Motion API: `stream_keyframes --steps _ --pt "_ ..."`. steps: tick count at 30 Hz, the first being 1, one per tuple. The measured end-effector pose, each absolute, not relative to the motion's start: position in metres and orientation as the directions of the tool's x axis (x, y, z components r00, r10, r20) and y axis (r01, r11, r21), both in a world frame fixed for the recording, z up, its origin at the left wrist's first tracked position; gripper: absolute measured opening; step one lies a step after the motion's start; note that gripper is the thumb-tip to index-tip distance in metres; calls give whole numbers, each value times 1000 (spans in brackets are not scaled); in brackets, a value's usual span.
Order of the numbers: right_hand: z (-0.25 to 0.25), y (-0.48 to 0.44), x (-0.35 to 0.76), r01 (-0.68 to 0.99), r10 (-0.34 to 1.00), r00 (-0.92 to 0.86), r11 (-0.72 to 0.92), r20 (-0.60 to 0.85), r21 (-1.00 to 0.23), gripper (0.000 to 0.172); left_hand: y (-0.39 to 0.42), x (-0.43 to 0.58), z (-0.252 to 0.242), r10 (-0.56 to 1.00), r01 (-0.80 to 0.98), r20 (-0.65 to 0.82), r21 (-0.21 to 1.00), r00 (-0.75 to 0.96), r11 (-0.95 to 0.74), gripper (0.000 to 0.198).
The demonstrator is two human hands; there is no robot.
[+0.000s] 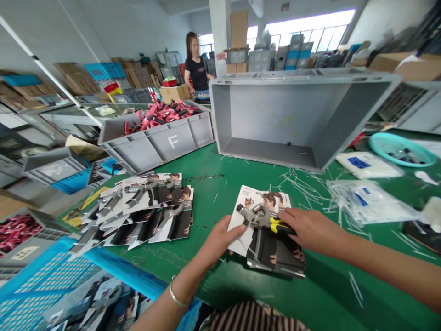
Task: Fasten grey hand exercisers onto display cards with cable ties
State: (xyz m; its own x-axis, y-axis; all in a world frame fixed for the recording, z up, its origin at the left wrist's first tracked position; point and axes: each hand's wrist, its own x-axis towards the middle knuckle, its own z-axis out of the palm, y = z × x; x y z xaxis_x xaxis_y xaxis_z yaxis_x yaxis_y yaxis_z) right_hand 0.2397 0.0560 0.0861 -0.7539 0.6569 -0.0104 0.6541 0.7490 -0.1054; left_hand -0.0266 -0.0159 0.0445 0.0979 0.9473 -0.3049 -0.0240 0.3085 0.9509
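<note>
A printed card with a grey pipe cutter [259, 212] mounted on it lies on more cards [292, 257] before me. My left hand [222, 236] grips the left edge of this card, thumb on top near the tool's black knob. In my right hand [298, 227] are pliers with yellow-and-black handles [279, 225], their jaws over the middle of the card by the tool. A thin white cable tie [250, 248] sticks out across the card. Left of my hands a pile of similar carded tools [144, 202] lies overlapped on the green table [203, 197].
A grey crate [161, 140] of red-and-black tools and a tipped grey crate [268, 115] stand behind. White cable-tie scraps [299, 184], plastic bags [372, 200] and a turquoise bowl [401, 149] lie right. A blue basket [44, 285] holds carded tools at lower left. A person [198, 69] stands beyond.
</note>
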Motion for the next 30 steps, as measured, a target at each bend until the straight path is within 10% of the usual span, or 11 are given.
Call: stream_keyframes --steps 9,15,30 --pt "119 -7 218 310 348 -934 681 -80 -664 23 -2 -26 60 963 -120 -232 969 -138 216 42" --pt "91 6 204 593 804 -591 488 66 -640 53 8 -6 84 939 -402 -34 909 -343 -114 36" --pt "62 -4 166 590 866 -447 473 223 -655 59 -2 11 87 857 -337 101 891 -506 -304 34"
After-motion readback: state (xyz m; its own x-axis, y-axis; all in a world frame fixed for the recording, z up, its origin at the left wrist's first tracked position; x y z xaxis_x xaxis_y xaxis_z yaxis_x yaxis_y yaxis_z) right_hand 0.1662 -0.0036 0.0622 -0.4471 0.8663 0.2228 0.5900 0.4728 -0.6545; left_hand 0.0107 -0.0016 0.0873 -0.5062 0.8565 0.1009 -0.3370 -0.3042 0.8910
